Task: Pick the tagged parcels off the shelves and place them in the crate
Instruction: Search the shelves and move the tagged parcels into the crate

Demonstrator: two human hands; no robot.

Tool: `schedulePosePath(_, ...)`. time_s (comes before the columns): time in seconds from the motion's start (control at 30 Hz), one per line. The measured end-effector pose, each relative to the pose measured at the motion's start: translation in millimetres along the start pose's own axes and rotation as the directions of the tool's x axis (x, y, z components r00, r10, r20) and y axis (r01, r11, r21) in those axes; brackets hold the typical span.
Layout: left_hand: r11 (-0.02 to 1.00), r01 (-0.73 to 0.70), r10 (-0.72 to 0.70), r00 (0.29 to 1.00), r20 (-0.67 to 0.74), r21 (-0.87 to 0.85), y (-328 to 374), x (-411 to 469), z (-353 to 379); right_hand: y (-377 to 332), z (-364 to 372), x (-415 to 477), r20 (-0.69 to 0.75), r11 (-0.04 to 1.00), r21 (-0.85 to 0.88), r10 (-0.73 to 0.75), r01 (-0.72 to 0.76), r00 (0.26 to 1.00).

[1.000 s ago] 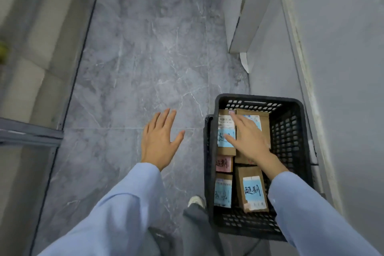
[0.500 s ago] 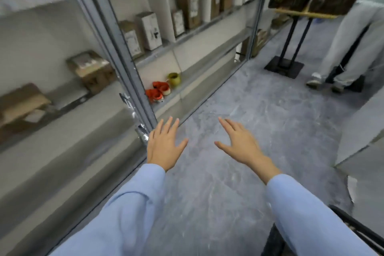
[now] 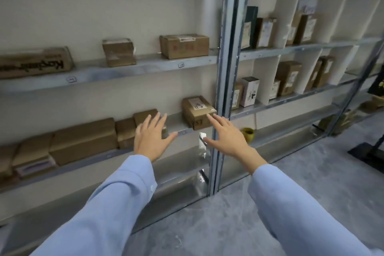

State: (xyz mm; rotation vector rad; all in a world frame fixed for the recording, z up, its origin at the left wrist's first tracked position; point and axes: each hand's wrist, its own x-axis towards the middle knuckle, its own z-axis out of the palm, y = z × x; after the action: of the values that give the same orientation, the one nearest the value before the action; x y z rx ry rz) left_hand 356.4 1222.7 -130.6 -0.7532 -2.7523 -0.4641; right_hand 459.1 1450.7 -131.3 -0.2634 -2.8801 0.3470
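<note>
**Back at the shelves, both hands empty**

A second ago the right hand was down in the crate among the parcels already there; now the view has swung up and round to the shelves, and the crate is out of sight. That reads as one drop-off finished and the next pick starting.

Both hands are spread flat and holding nothing. The left hand hovers in front of the lower shelf edge. The right hand's fingertips reach toward a small labelled parcel just left of the metal upright; whether they touch it I cannot tell. Other brown boxes sit along the same shelf; their tags are not readable here.
</note>
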Motion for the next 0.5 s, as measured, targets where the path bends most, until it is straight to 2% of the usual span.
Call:
schedulePosePath(0.23, 0.996, 0.086, -0.085, 0.995, -0.059, 0.019, -83.6, 22.9, -27.5, -73.2, 22.9, 67.1, 0.029, 0.995, 0.059, -0.085, 0.083, 0.996)
schedulePosePath(0.5, 0.982, 0.191, -0.191, 0.981, -0.019, -0.001, -131.2, 46.1, 7.3, -88.5, 72.8, 131.9, 0.092, 0.986, 0.117, -0.131, 0.12, 0.987)
